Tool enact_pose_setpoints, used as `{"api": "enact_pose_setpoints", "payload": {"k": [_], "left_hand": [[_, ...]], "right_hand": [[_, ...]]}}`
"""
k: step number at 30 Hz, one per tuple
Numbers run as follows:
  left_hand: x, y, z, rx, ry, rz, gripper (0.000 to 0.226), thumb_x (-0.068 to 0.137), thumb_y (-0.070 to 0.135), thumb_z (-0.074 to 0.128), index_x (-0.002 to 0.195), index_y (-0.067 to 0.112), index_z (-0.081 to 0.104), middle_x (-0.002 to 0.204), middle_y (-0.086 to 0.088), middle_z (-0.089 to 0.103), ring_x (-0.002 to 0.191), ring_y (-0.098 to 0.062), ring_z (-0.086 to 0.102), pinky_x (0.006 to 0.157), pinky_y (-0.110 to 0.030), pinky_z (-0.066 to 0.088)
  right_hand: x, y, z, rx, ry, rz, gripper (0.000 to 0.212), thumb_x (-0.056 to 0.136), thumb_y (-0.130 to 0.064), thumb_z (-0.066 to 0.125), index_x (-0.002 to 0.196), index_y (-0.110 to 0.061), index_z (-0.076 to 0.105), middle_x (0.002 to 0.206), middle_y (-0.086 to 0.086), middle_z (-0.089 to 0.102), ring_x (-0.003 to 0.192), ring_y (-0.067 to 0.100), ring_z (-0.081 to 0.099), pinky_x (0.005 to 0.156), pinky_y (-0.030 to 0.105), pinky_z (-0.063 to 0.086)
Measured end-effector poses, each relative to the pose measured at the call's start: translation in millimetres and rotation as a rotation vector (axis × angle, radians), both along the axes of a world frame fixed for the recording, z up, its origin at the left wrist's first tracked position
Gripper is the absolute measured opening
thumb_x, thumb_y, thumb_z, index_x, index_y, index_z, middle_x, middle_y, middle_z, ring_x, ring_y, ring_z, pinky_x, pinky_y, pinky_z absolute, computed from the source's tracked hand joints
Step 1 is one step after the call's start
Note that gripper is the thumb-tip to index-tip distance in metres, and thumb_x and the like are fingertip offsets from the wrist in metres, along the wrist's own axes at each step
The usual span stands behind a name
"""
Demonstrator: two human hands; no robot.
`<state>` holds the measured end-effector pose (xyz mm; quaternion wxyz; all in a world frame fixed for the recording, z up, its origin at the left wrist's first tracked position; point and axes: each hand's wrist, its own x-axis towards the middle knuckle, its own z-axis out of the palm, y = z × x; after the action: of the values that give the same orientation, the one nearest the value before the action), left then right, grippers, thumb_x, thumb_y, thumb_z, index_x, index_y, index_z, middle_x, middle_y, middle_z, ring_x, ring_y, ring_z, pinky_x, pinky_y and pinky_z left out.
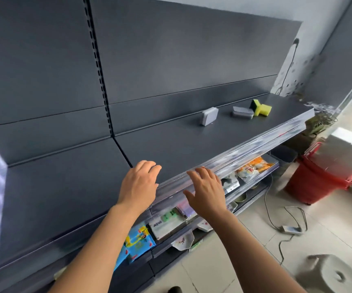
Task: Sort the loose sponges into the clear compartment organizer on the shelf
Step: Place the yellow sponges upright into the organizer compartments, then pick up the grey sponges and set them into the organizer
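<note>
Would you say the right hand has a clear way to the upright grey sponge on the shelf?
Probably yes: the right hand is open and empty at the front edge of the shelf, and only bare shelf top lies between it and the grey sponge.

Colours on the shelf bay: mostly dark grey, few accents.
Dark grey metal shelf point(192, 144) and matching back panel point(171, 49); pale grey rectangular sponge point(210, 116); grey stacked sponges point(242, 112); yellow foam sponges with dark green scrub faces point(260, 107); clear plastic compartment organizer point(0, 166), white blocks inside; red plastic basket point(319, 178); blue packet with yellow print point(137, 242); orange-and-white packets point(253, 166).
</note>
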<state>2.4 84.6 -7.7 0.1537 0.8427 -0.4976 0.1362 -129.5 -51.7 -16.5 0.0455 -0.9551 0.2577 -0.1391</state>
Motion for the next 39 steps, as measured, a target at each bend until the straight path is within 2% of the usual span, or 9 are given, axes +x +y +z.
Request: {"api": "enact_pose_setpoints", "payload": {"k": [4,12,21,27,31,34,37,39], "left_hand": [[17.8,-61.9,-0.5,-0.017,0.04,-0.044,0.048,0.07,0.012,0.078,0.115,0.009,0.061,0.115,-0.005,0.062,0.112,-0.025,0.055,0.084,-0.039,0.049],[54.8,-183.7,2.9,-0.043,0.069,-0.128,0.045,0.07,0.01,0.077,0.113,0.009,0.061,0.113,-0.005,0.063,0.108,-0.025,0.057,0.081,-0.039,0.052],[77.9,-293.1,9.0,-0.054,0.029,-0.172,0.044,0.075,0.011,0.073,0.117,0.009,0.059,0.118,-0.006,0.06,0.112,-0.025,0.053,0.086,-0.039,0.047],[89.3,-373.5,8.4,-0.034,-0.019,-0.135,0.044,0.055,0.009,0.086,0.095,0.01,0.066,0.098,-0.004,0.066,0.092,-0.025,0.064,0.068,-0.034,0.053],[100.4,-422.6,-2.1,-0.004,-0.012,-0.064,0.044,0.06,0.005,0.081,0.101,0.008,0.065,0.107,-0.008,0.065,0.1,-0.028,0.062,0.078,-0.037,0.053],[109.8,-451.0,-9.5,0.083,-0.05,0.062,0.062,0.054,0.004,0.082,0.112,0.012,0.061,0.117,-0.007,0.061,0.105,-0.026,0.059,0.083,-0.038,0.05],[115.1,-471.6,-18.0,0.22,0.0,0.201,0.068,0.082,0.017,0.064,0.14,0.018,0.029,0.144,0.001,0.035,0.132,-0.019,0.033,0.108,-0.043,0.027],[118.8,-480.7,-20.2,0.242,0.027,0.281,0.062,0.091,0.029,0.051,0.143,0.018,0.019,0.147,0.002,0.029,0.134,-0.018,0.027,0.11,-0.043,0.022]], "right_hand": [[8.8,-56.0,5.3,0.003,0.012,-0.061,0.058,0.089,-0.045,0.054,0.14,-0.023,0.036,0.145,0.003,0.037,0.139,0.022,0.023,0.113,0.037,0.019],[35.5,-170.3,7.1,0.018,0.015,-0.158,0.054,0.089,-0.045,0.055,0.136,-0.023,0.041,0.141,0.002,0.041,0.137,0.023,0.026,0.11,0.036,0.023],[60.3,-278.8,7.9,0.023,-0.005,-0.226,0.055,0.086,-0.043,0.058,0.135,-0.022,0.044,0.138,0.002,0.044,0.134,0.022,0.029,0.107,0.035,0.026],[79.4,-365.1,4.8,0.025,0.004,-0.201,0.054,0.086,-0.043,0.058,0.134,-0.022,0.044,0.136,0.001,0.045,0.133,0.022,0.03,0.106,0.035,0.026],[92.8,-423.3,3.9,0.018,0.025,-0.159,0.054,0.086,-0.043,0.058,0.133,-0.02,0.045,0.137,0.001,0.045,0.132,0.022,0.031,0.106,0.034,0.027],[104.2,-462.0,5.5,0.018,0.033,-0.123,0.056,0.087,-0.042,0.057,0.135,-0.019,0.042,0.14,0.001,0.042,0.134,0.022,0.03,0.108,0.033,0.025],[114.0,-497.9,3.9,0.065,0.069,-0.093,0.058,0.089,-0.04,0.056,0.14,-0.021,0.036,0.148,0.003,0.032,0.139,0.022,0.021,0.11,0.034,0.02],[120.8,-518.2,0.6,0.091,0.106,-0.086,0.061,0.09,-0.04,0.054,0.143,-0.021,0.03,0.153,0.005,0.023,0.143,0.023,0.014,0.112,0.035,0.018]]}}
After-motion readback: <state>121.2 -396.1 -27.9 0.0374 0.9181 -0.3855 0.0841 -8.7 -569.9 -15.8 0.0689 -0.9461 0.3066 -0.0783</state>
